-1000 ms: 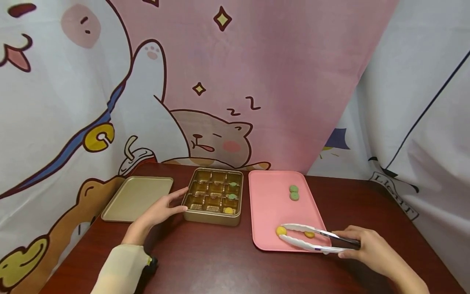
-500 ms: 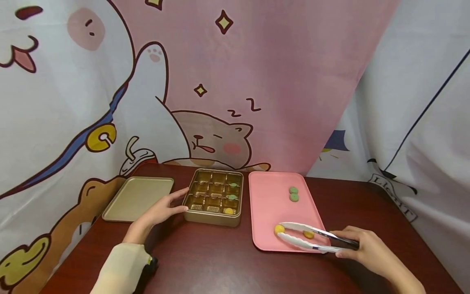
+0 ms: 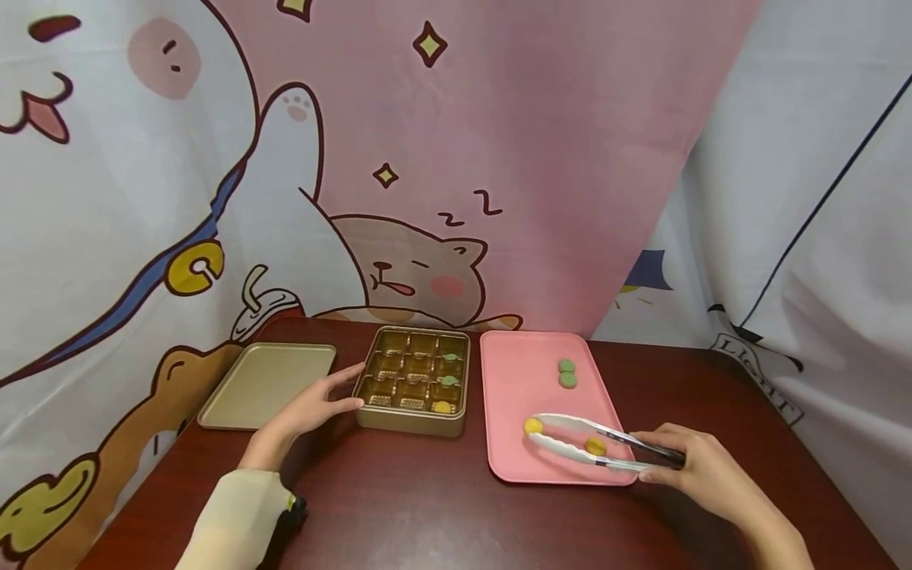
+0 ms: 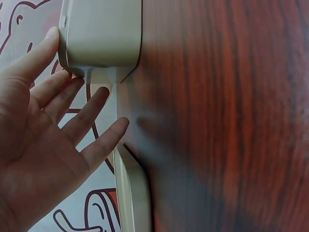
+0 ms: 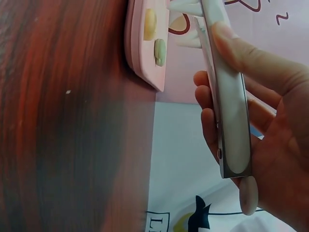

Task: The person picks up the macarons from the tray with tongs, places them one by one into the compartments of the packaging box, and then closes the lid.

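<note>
My right hand point(image 3: 701, 475) grips a pair of tongs point(image 5: 231, 106) with white tips, held over the pink tray point(image 3: 516, 372). Between the tips sits a round yellow cookie-like piece point(image 3: 533, 426); whether it is off the tray I cannot tell. A second yellow piece point(image 3: 595, 446) lies under the tongs, and two green pieces point(image 3: 567, 374) lie farther back, touching. My left hand point(image 3: 313, 408), fingers fairly straight, touches the left side of a gold divided box point(image 3: 413, 423). Its right column holds two green pieces point(image 3: 449, 381) and a yellow one point(image 3: 442, 407), one per compartment.
A flat gold lid or tray point(image 3: 274, 384) lies left of the box, behind my left forearm. All stand on a dark red-brown wooden table point(image 3: 399, 499). A cartoon-printed curtain point(image 3: 541, 158) rises right behind and at both sides.
The tongs and the yellow piece at their tips have moved left and farther back over the tray, and my right hand has moved with them. My left hand stays at the box.
</note>
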The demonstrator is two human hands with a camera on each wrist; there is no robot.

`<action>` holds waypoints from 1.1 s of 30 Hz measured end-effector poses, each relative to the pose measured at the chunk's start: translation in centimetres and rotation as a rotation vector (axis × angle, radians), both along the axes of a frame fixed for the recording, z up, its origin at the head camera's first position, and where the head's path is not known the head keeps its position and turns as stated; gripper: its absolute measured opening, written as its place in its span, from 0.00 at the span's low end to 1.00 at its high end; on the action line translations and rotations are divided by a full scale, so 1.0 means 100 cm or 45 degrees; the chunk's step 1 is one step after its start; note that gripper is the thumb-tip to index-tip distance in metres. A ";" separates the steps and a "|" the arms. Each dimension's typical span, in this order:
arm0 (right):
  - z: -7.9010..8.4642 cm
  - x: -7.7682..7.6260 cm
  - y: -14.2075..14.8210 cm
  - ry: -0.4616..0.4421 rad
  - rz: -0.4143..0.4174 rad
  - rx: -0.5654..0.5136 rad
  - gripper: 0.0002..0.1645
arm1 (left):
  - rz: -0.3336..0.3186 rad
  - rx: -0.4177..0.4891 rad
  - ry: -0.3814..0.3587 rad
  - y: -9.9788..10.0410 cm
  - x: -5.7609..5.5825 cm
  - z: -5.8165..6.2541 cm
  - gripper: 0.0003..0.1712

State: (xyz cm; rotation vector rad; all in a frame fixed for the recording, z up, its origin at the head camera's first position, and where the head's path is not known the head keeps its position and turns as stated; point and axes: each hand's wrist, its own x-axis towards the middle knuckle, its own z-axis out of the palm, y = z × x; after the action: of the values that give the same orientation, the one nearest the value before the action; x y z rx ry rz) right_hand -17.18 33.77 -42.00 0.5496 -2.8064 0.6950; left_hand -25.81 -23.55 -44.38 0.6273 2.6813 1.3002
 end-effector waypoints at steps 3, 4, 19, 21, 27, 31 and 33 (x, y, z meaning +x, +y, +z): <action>0.002 0.000 -0.003 0.065 0.014 -0.011 0.27 | -0.003 0.000 -0.004 0.000 -0.002 -0.001 0.40; 0.003 -0.001 -0.004 0.087 0.020 -0.012 0.27 | 0.004 0.005 -0.004 0.000 -0.002 -0.001 0.40; 0.012 -0.007 -0.021 0.186 -0.040 -0.002 0.28 | 0.005 0.015 -0.014 0.000 -0.003 0.000 0.40; 0.014 -0.008 -0.025 0.192 -0.075 0.001 0.28 | -0.004 0.027 -0.011 0.000 -0.004 0.002 0.40; 0.020 -0.013 -0.038 0.210 -0.103 0.002 0.30 | -0.020 0.025 -0.010 0.001 -0.006 0.005 0.40; 0.020 -0.016 -0.051 0.168 -0.083 -0.021 0.30 | 0.000 0.008 -0.043 0.000 -0.003 0.004 0.40; 0.019 -0.018 -0.059 0.132 -0.081 -0.031 0.29 | 0.004 0.009 -0.057 0.000 -0.002 0.002 0.40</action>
State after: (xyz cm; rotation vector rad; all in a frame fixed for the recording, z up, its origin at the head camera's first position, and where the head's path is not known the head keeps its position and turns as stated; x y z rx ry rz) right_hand -18.98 27.87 -40.10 0.4753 -2.7033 0.6676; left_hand -25.97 -23.56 -44.14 0.5876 2.6443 1.3091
